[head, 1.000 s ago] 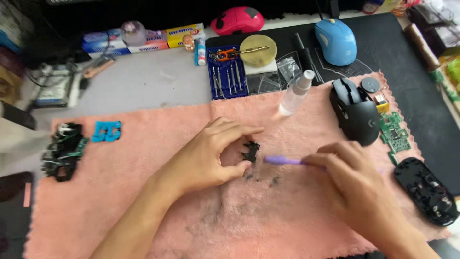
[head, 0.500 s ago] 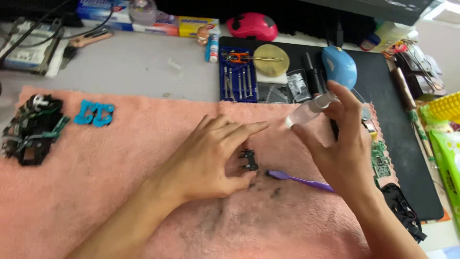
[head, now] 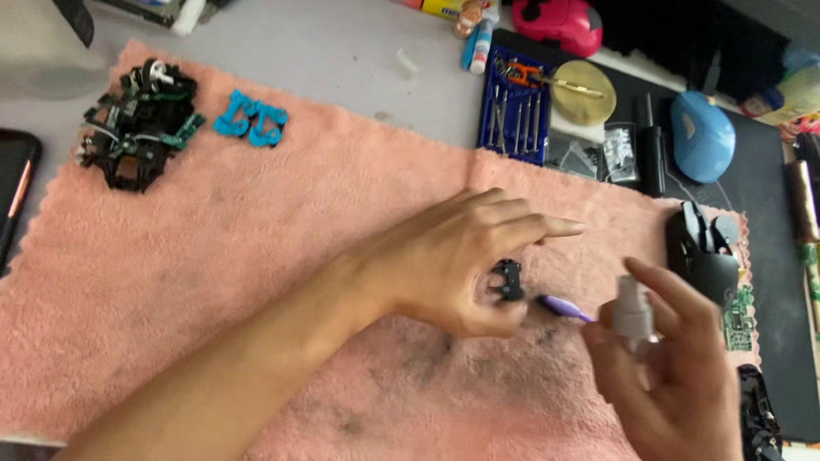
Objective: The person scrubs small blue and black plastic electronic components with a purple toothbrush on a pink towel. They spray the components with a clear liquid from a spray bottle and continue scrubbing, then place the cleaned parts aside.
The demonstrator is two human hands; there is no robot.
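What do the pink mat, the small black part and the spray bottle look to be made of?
Mat: soft fuzzy cloth, likely microfibre, with a scalloped edge and dark smudges. Black part, pinched in the left hand: looks like matte moulded plastic. Spray bottle in the right hand: translucent plastic by its look, with a whitish nozzle, though blur leaves glass possible.

A pale grey worktop (head: pixel 325 60) is covered over most of its width by a pink fleecy cloth (head: pixel 213 282), soiled with dark smudges near the middle. On the cloth, a black tangled mouse chassis with green circuit parts (head: pixel 132 124) is set at the far left, with a bright blue plastic clip piece (head: pixel 250 119) just beside it. A black mat (head: pixel 752 222) is laid at the right, partly overlapped by the cloth. A blue tray of small screwdrivers (head: pixel 517 115) is placed beyond the cloth's far edge, next to a round yellow disc (head: pixel 583 92) and a blue mouse shell (head: pixel 702 137).
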